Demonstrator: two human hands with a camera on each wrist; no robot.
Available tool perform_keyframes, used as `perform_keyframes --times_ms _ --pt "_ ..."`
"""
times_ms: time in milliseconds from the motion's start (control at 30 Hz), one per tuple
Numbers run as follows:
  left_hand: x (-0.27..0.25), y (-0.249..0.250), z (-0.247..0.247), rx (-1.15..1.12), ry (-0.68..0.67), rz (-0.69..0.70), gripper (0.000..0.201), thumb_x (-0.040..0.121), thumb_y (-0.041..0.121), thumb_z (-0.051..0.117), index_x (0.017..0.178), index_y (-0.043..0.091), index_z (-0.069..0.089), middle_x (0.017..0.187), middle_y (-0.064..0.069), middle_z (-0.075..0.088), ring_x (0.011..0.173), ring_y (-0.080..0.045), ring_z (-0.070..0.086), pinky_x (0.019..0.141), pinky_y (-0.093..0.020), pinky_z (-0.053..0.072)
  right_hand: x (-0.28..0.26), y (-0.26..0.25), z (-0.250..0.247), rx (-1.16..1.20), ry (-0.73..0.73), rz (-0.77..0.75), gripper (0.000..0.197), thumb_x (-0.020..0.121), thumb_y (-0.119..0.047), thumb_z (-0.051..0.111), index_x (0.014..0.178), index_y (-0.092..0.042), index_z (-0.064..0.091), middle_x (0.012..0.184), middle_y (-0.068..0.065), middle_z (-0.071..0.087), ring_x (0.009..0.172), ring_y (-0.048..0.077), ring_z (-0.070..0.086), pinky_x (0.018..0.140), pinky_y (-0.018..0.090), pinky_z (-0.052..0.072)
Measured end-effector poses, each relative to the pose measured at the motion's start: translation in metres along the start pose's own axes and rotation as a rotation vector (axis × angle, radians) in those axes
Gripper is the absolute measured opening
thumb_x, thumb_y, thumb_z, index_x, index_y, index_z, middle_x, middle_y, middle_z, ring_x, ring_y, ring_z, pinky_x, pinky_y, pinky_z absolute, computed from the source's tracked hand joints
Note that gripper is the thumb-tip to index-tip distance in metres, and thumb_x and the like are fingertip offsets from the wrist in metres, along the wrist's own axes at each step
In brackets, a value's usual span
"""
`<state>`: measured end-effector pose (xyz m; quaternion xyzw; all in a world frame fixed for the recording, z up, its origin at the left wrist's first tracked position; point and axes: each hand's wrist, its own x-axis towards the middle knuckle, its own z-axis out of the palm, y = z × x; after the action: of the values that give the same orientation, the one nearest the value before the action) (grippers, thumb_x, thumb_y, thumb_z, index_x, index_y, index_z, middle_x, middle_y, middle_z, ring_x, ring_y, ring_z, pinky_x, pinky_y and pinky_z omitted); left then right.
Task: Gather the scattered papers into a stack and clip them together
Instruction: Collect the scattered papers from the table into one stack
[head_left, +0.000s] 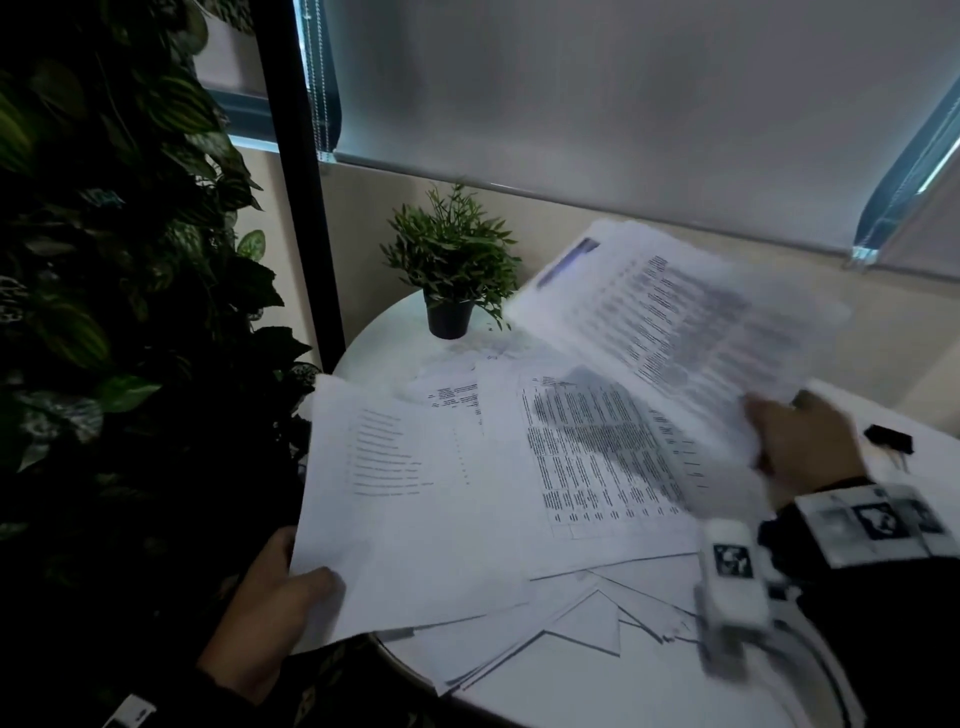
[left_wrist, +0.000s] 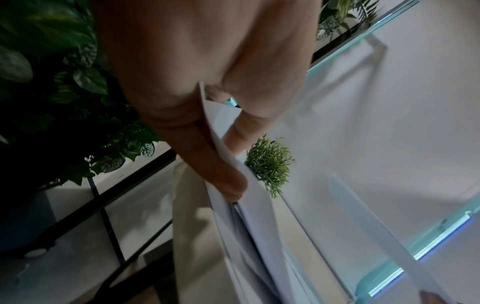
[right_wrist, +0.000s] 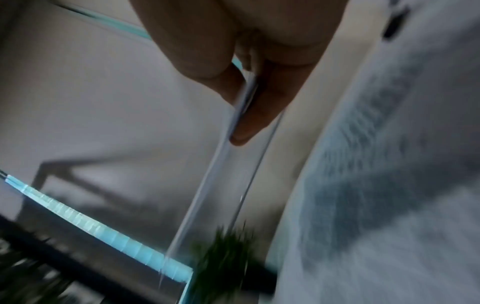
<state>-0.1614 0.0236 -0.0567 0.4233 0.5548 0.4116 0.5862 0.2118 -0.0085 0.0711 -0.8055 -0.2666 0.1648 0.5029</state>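
Printed white papers (head_left: 597, 457) lie fanned over a round white table (head_left: 379, 332). My left hand (head_left: 291, 577) pinches the near-left corner of a loose bunch of sheets (head_left: 395, 499), thumb on top; the left wrist view shows the left hand (left_wrist: 228, 164) with the sheets' edges (left_wrist: 249, 226) between thumb and fingers. My right hand (head_left: 779, 436) holds a blurred printed sheet (head_left: 675, 322) lifted above the table's right side. In the right wrist view the right hand (right_wrist: 244, 98) pinches that sheet's thin edge (right_wrist: 213, 174). A black binder clip (head_left: 889, 439) lies on the table right of the right hand.
A small green plant in a black pot (head_left: 450, 291) stands at the table's far side. Dense dark foliage (head_left: 104, 291) and a black post (head_left: 301, 182) fill the left. A window blind (head_left: 597, 104) hangs behind. A white device (head_left: 732, 577) sits at the wrist, near right.
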Motion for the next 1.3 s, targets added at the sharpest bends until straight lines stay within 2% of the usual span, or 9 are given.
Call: perform_keyframes --times_ms 167,333,433,633,767,867,967,1167,1300 --pt "-0.004 -0.003 0.010 -0.140 -0.074 0.005 0.063 0.061 0.010 0.070 0.122 0.012 0.056 0.120 -0.013 0.065 0.106 -0.030 0.061 0.092 -0.041 0.047 -0.095 0.030 0.076 0.439 -0.464 0.208 0.028 0.087 0.009 0.053 0.112 -0.002 0.060 0.085 0.014 0.064 0.058 0.021 0.064 0.051 0.031 0.054" --pt "-0.012 0.005 0.014 -0.373 -0.200 -0.030 0.057 0.077 0.044 0.070 0.129 0.029 0.054 0.125 0.002 0.064 0.117 -0.027 0.058 0.102 -0.050 0.040 -0.157 0.038 0.105 0.181 -0.961 0.333 0.003 0.083 -0.014 0.062 0.086 -0.015 0.061 0.070 0.008 0.067 0.055 0.025 0.065 0.051 0.034 0.051" --pt "-0.008 0.003 0.008 -0.206 -0.076 0.013 0.045 0.085 0.018 0.065 0.127 0.012 0.052 0.123 -0.008 0.060 0.100 -0.020 0.060 0.089 -0.035 0.043 -0.149 0.026 0.090 -0.137 -1.303 0.241 0.028 0.088 -0.044 0.059 0.077 -0.018 0.060 0.061 0.001 0.066 0.048 0.018 0.059 0.044 0.028 0.048" --pt "-0.010 0.019 0.019 -0.521 0.050 -0.081 0.031 0.098 0.039 0.039 0.123 0.027 0.054 0.115 0.000 0.062 0.099 -0.017 0.058 0.087 -0.038 0.043 -0.011 0.024 0.065 -0.718 -0.394 -0.157 0.064 0.081 -0.064 0.055 0.123 -0.016 0.053 0.110 0.007 0.066 0.104 0.026 0.060 0.090 0.035 0.047" --pt "-0.011 0.021 0.023 -0.451 0.078 -0.091 0.023 0.094 0.037 0.050 0.111 0.027 0.060 0.093 -0.002 0.071 0.080 -0.021 0.060 0.078 -0.039 0.047 0.035 0.054 0.066 -1.086 -0.382 0.049 0.113 0.068 -0.074 0.060 0.149 -0.010 0.012 0.153 0.020 0.018 0.140 0.036 0.025 0.108 0.046 0.032" --pt "-0.003 0.009 0.020 -0.346 0.124 -0.122 0.048 0.092 -0.001 0.052 0.139 0.007 0.041 0.132 -0.016 0.054 0.104 -0.031 0.054 0.093 -0.038 0.039 0.039 0.057 0.070 -1.011 -0.347 0.071 0.122 0.064 -0.069 0.069 0.149 -0.006 0.007 0.151 0.021 0.022 0.136 0.035 0.032 0.103 0.043 0.037" --pt "-0.003 0.008 0.020 -0.232 0.070 -0.104 0.055 0.093 -0.011 0.044 0.143 0.005 0.032 0.140 -0.018 0.044 0.129 -0.038 0.040 0.092 -0.031 0.030 0.041 0.055 0.066 -0.946 -0.356 0.102 0.100 0.071 -0.057 0.072 0.141 0.000 0.031 0.142 0.017 0.043 0.127 0.030 0.047 0.096 0.034 0.043" --pt "-0.002 0.006 0.006 -0.219 0.001 -0.072 0.062 0.081 -0.028 0.038 0.133 0.005 0.043 0.123 -0.021 0.056 0.099 -0.036 0.055 0.076 -0.033 0.046 0.050 0.046 0.027 -0.283 -0.043 -0.030 0.032 0.081 -0.027 0.068 0.100 -0.001 0.067 0.092 0.022 0.068 0.080 0.032 0.063 0.076 0.041 0.050" --pt "-0.002 0.013 0.005 -0.166 -0.088 -0.081 0.070 0.075 -0.033 0.041 0.132 0.006 0.040 0.113 -0.018 0.057 0.093 -0.032 0.055 0.068 -0.032 0.047 0.033 0.019 0.009 0.092 0.062 -0.138 0.028 0.085 -0.020 0.067 0.107 -0.003 0.067 0.091 0.015 0.065 0.095 0.029 0.064 0.083 0.041 0.050"
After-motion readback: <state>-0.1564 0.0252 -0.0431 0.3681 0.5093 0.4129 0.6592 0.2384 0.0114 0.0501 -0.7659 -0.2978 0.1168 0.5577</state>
